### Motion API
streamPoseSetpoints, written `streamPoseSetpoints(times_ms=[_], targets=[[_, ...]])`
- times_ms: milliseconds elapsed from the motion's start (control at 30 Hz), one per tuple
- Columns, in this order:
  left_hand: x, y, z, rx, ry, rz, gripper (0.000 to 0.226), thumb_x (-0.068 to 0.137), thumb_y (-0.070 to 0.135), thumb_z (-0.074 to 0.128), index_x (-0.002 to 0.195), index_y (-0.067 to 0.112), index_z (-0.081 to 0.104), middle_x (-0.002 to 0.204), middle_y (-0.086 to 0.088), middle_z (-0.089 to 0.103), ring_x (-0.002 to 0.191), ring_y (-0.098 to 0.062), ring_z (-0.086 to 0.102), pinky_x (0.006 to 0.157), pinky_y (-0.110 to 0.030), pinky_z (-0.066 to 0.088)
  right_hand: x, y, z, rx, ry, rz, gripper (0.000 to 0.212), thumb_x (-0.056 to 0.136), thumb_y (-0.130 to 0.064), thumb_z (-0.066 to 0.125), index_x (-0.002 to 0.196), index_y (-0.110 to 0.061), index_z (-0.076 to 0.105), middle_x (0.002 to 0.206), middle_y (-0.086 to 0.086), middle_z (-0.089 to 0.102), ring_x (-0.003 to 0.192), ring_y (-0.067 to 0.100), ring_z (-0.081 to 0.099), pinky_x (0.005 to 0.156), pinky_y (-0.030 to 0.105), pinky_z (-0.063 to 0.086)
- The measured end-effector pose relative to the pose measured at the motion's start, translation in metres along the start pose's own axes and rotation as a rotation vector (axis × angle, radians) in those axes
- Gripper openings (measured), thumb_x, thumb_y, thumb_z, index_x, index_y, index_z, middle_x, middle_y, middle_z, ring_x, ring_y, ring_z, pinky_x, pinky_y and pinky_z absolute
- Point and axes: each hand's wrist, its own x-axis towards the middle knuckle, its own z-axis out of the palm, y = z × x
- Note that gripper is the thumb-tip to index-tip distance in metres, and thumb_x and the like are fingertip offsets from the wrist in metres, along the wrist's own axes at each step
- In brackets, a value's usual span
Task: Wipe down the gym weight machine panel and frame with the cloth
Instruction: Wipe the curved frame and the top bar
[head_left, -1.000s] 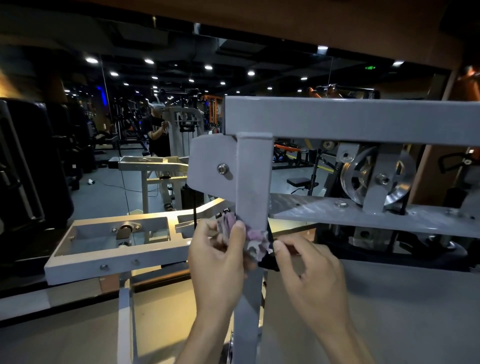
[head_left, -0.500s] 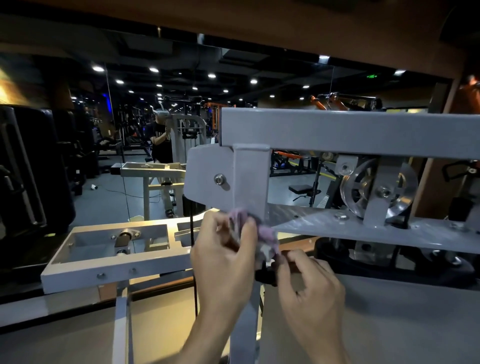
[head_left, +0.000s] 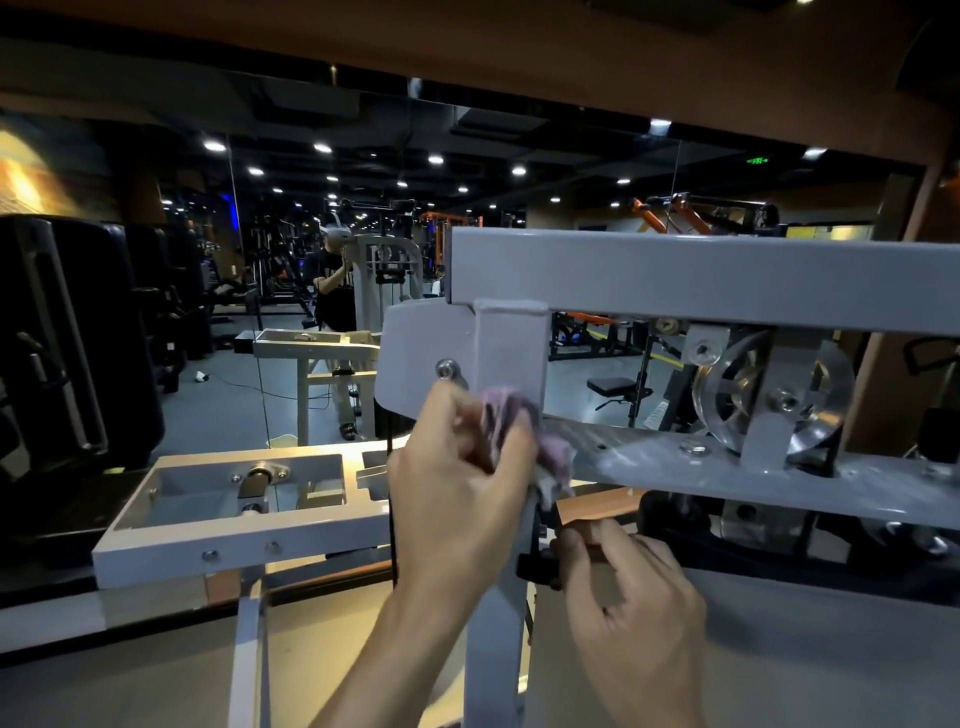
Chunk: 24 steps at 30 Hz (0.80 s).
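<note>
My left hand (head_left: 457, 499) curled round the pinkish cloth (head_left: 524, 431), pressing it against the grey upright post (head_left: 511, 353) of the machine frame, my right hand (head_left: 631, 597) lower, its grip seemingly pinching a black knob (head_left: 535, 566), pulley wheel (head_left: 769, 395) further right.

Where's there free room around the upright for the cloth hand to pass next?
Free: the top crossbeam face right of the upright, and the lower plate between the cloth and its bolt. Crowded: the pulley with its bracket further right, and below the cloth, where the right hand sits beside the left hand.
</note>
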Motion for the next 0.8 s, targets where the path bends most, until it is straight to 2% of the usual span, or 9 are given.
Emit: streamPoseSetpoints(times_ms=[67,133,200,300,367,467,600,700,800], targets=[[0.024,0.015,0.001,-0.004,-0.019,0.077,0.022,0.095,0.025,0.071,0.083,0.021,0.052,0.074,0.008,0.073,0.06,-0.007,0.07,0.049,-0.03,0.056,0.0,-0.002,0.001,0.003,0.018,-0.004,0.023,0.086,-0.036,0.058,0.07,-0.023,0.068,0.069,-0.014,0.062,0.064,0.024,0.06,0.056,0.026,0.039],[0.039,0.021,-0.001,0.002,0.013,0.126,0.025,0.095,0.027,0.071,0.083,0.023,0.05,0.07,0.003,0.07,0.054,-0.014,0.066,0.045,-0.036,0.053,-0.001,0.0,0.002,0.014,0.015,-0.004,0.022,0.086,-0.036,0.059,0.071,-0.024,0.069,0.07,-0.014,0.063,0.064,0.023,0.061,0.057,0.026,0.04],[0.035,0.016,-0.004,0.011,0.026,0.121,0.026,0.095,0.025,0.072,0.081,0.022,0.05,0.066,0.003,0.065,0.051,-0.015,0.059,0.043,-0.033,0.046,-0.001,0.003,0.002,0.026,0.011,-0.007,0.021,0.086,-0.036,0.059,0.072,-0.025,0.07,0.073,-0.014,0.063,0.066,0.022,0.061,0.059,0.027,0.043],[0.007,-0.004,-0.01,0.004,-0.015,-0.002,0.028,0.09,0.015,0.076,0.076,0.019,0.051,0.063,0.007,0.061,0.051,-0.004,0.051,0.047,-0.024,0.04,-0.002,0.006,0.001,0.042,-0.005,-0.032,0.018,0.084,-0.035,0.06,0.077,-0.025,0.073,0.075,-0.02,0.067,0.075,0.016,0.063,0.064,0.023,0.047],[0.001,-0.009,-0.015,0.012,-0.044,-0.029,0.028,0.088,0.01,0.076,0.075,0.017,0.053,0.06,0.009,0.063,0.05,-0.005,0.054,0.047,-0.024,0.041,-0.002,0.007,-0.001,0.059,-0.032,-0.047,0.017,0.083,-0.035,0.06,0.081,-0.026,0.074,0.08,-0.022,0.069,0.079,0.012,0.064,0.067,0.021,0.048],[0.022,0.011,-0.017,0.026,-0.058,0.063,0.019,0.091,0.012,0.074,0.082,0.012,0.057,0.066,0.014,0.071,0.055,-0.002,0.067,0.049,-0.022,0.05,0.001,0.002,-0.006,0.064,-0.084,-0.064,0.015,0.082,-0.036,0.06,0.085,-0.031,0.074,0.081,-0.023,0.069,0.077,0.012,0.066,0.069,0.019,0.049],[0.056,0.028,-0.016,0.064,0.022,0.217,0.017,0.095,0.02,0.072,0.085,0.021,0.058,0.064,0.011,0.067,0.054,-0.008,0.063,0.049,-0.025,0.047,0.022,-0.021,-0.024,0.138,-0.046,-0.161,0.015,0.085,-0.031,0.061,0.086,-0.031,0.076,0.082,-0.023,0.069,0.073,-0.001,0.065,0.071,0.011,0.049],[0.038,0.012,-0.016,0.124,0.009,0.218,0.012,0.092,0.019,0.072,0.092,0.026,0.062,0.072,0.012,0.066,0.058,-0.011,0.064,0.05,-0.03,0.051,0.045,-0.035,-0.045,0.217,-0.04,-0.231,0.017,0.09,-0.027,0.061,0.092,-0.025,0.078,0.087,-0.022,0.073,0.078,0.0,0.071,0.069,0.02,0.055],[0.016,0.001,-0.018,0.179,-0.043,0.214,0.015,0.088,0.02,0.073,0.095,0.029,0.063,0.07,0.015,0.065,0.06,-0.005,0.063,0.05,-0.022,0.05,0.068,-0.043,-0.063,0.249,-0.027,-0.263,0.018,0.093,-0.024,0.059,0.096,-0.021,0.076,0.091,-0.018,0.075,0.084,0.0,0.072,0.071,0.014,0.053]])
